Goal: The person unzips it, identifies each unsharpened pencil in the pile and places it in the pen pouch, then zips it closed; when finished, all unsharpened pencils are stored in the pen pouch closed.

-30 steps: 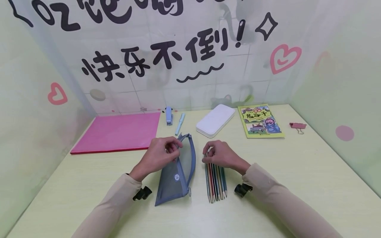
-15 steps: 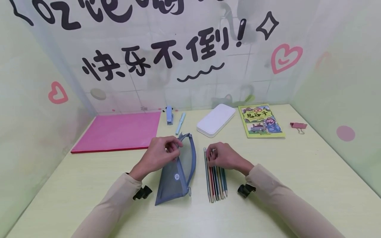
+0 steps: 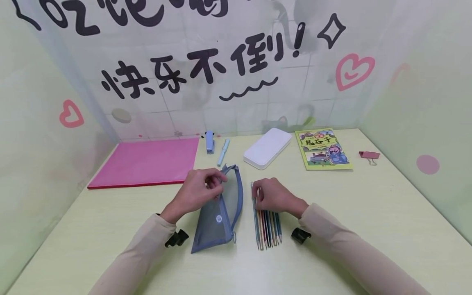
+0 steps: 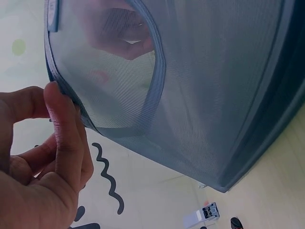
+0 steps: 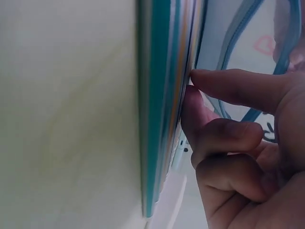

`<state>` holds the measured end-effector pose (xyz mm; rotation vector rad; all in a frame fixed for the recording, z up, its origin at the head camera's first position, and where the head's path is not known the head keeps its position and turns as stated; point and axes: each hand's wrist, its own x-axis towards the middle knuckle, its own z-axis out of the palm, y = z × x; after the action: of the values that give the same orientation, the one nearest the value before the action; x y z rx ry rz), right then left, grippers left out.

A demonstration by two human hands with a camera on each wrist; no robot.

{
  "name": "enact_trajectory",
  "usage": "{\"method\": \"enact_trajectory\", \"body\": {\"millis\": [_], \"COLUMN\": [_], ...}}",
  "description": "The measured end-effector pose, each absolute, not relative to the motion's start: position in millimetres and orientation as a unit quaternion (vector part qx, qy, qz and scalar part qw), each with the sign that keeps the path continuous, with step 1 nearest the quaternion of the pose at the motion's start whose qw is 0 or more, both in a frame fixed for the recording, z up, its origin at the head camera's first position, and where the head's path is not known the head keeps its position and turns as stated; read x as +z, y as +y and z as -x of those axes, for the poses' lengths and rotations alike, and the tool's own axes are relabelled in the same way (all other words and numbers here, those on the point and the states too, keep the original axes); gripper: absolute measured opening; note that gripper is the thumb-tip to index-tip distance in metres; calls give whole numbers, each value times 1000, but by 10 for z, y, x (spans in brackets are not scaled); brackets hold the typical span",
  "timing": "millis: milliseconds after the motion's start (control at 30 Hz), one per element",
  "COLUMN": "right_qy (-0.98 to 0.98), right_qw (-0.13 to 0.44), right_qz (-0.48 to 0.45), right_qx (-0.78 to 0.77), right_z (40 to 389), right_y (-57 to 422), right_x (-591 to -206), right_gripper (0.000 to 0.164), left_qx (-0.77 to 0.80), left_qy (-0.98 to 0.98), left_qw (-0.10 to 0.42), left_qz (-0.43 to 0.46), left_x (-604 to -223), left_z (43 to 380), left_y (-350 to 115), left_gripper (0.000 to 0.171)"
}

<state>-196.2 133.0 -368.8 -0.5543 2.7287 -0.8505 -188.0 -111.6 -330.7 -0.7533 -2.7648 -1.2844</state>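
Observation:
A blue-grey mesh pencil case (image 3: 211, 229) stands on the table with its zipped mouth parted. My left hand (image 3: 195, 190) pinches the upper edge of that mouth between thumb and fingers; the left wrist view shows this grip on the mesh (image 4: 205, 95) up close. To the right, several pencils (image 3: 271, 233) lie side by side, points toward me. My right hand (image 3: 274, 197) is over their far ends, thumb and forefinger pinching a pencil at the left side of the row. In the right wrist view, the fingertips meet at the edge of the pencils (image 5: 159, 95).
A pink folder (image 3: 147, 162) lies at the back left. Behind the case are a blue stapler (image 3: 209, 143) and a light-blue pen (image 3: 223, 153). A white box (image 3: 267, 148), a yellow comic book (image 3: 324, 149) and a pink binder clip (image 3: 368, 155) are farther right.
My right hand shifted a little right along the pencils' far ends, then back left to the leftmost ones, which sit slightly differently. My left hand keeps its hold on the pencil case.

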Motion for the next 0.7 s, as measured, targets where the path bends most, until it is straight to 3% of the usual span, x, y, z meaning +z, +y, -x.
{"method": "enact_trajectory", "body": {"millis": [433, 700], "right_qy": [953, 957], "right_qw": [120, 125], "right_qz": [187, 158], "right_qx": [-206, -211], "right_z": [1969, 1940], "right_y": [1123, 1054], "right_x": [-3676, -3619], "right_gripper": [20, 15], "left_qx": [-410, -410], "left_qy": [-882, -883], "left_qw": [-4, -1], "left_qz": [233, 229], "left_x": [-3303, -3283], "left_z": [1875, 1875], "left_y": [-1117, -1128], "left_gripper": [18, 18]}}
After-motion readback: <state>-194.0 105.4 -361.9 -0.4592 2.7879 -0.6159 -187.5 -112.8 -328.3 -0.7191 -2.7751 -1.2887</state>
